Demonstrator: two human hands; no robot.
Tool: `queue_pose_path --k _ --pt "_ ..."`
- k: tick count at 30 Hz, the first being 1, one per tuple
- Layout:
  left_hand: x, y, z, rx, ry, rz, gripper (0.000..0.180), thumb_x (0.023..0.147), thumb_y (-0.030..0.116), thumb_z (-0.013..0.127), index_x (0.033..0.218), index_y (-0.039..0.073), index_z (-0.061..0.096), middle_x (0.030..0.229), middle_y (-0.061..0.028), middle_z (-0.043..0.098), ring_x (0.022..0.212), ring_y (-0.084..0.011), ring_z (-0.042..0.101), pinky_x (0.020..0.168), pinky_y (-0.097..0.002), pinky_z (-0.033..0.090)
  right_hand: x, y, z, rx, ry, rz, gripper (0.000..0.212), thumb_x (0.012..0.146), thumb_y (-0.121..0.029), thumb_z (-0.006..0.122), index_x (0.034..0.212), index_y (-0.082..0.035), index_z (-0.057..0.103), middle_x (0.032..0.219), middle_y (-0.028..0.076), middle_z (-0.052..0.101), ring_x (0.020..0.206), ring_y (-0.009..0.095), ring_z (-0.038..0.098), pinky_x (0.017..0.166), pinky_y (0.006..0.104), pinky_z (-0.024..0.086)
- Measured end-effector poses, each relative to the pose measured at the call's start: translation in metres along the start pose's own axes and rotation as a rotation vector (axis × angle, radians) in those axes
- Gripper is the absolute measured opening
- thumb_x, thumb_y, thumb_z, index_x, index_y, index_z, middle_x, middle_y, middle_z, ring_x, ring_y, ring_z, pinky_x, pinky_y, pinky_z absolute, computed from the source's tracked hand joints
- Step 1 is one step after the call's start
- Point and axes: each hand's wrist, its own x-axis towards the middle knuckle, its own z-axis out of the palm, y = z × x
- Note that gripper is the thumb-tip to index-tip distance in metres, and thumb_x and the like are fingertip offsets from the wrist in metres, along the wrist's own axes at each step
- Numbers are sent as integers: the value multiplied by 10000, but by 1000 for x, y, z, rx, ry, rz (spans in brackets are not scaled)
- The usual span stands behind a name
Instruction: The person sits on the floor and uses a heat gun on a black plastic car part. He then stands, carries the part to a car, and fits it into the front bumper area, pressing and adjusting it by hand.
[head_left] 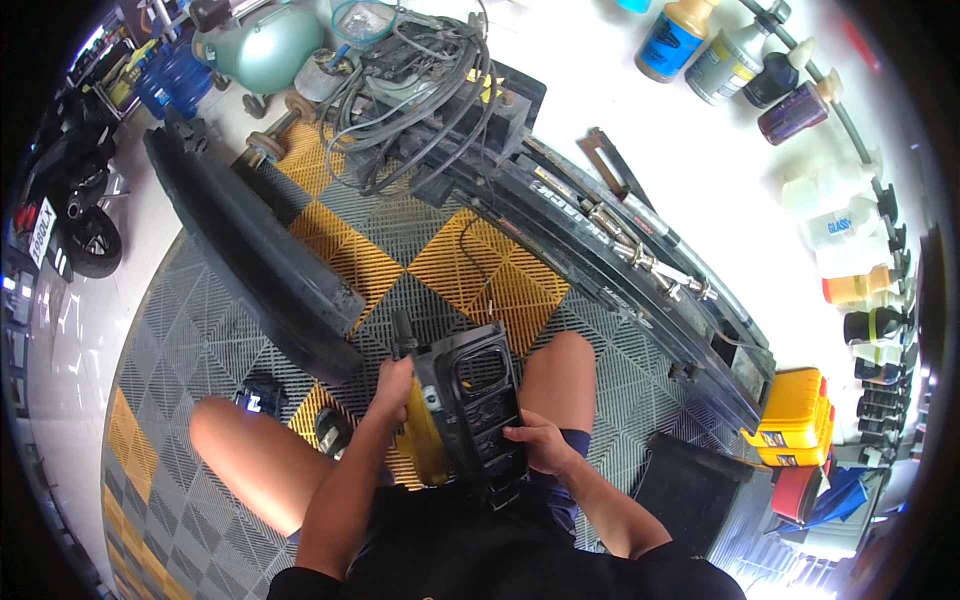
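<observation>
Black-and-yellow case [470, 400] tilted in two hands, easily tipped

The likeliest trouble, I judge, is the case rolling out of the hands. The right hand [543, 442] bears on the case's right edge, its thumb over the black face and its fingers hidden; that seems a light hold. The left hand [396, 388] is curled around the case's upper left edge, close to a dark stub [403, 332], and seems to steady it more. If the left hand slipped, the case could drop onto the tiled floor [220, 340] beneath it, perhaps striking the small dark tool [332, 432] on its left. Whether any catch is fastened cannot be told; a loose one might let parts fall out. Swung up and left, the case could also knock the long black panel [260, 260] lying beyond its upper left corner, while a thin cord [490, 305] just past its top end might snag.

The case sits directly between the two hands, touching both, in front of the person's body: right of the left hand, left of the right hand.
</observation>
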Motion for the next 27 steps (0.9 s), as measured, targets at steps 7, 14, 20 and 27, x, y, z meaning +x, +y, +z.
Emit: queue_pose_path --k 7,14,20,27 --pt "-31 20 26 202 63 -47 219 850 158 728 879 -8 589 704 -132 626 532 -262 634 512 -422 551 -6 19 -1 12 65 -50 405 1028 -70 570 1418 31 534 1365 156 660 1227 292 655 1090 434 500" --pt "18 29 22 84 96 -108 236 847 202 747 939 4 656 740 -128 644 567 -284 648 540 -448 539 0 -24 -21 -507 280 -268 434 985 -48 571 1412 22 546 1312 125 666 1206 255 626 1090 403 462" --pt "111 36 42 -55 264 63 341 823 224 795 1010 -2 622 818 -131 602 618 -296 632 584 -477 548 -17 -80 10 -358 461 -580 460 938 -62 549 1381 59 569 1244 157 680 1108 269 660 1013 390 500" --pt "227 32 86 -295 256 86 288 882 180 728 1042 -27 607 790 -137 580 628 -296 621 609 -461 553 -22 -68 31 -320 377 -648 514 956 -65 581 1433 100 482 1304 274 649 1129 354 693 957 444 579"
